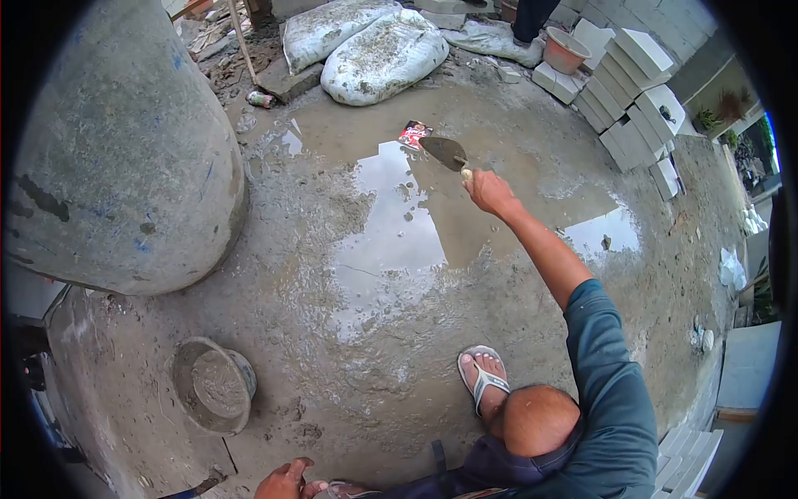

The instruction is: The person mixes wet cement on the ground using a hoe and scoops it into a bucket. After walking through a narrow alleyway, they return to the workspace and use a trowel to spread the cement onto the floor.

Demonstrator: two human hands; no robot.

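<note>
My right hand (490, 191) is closed round the handle of a pointed trowel (444, 151), arm stretched out forward. The trowel's muddy blade points left, its tip right by a red printed packet (414, 134) lying at the edge of a puddle (391, 224). Low in the view, my left hand (284, 481) is partly cut off by the frame edge, fingers loosely apart with nothing seen in them. It hangs beside my left foot, not far from a bucket (241, 378) with wet grey mix in it.
A large concrete cylinder (125, 150) stands at the left. Filled white sacks (386, 58) lie at the back, near a crushed can (261, 99). Pale blocks (623, 91) and an orange pot (565, 50) stand back right. Another person's leg (532, 21) shows behind. The ground is wet and muddy.
</note>
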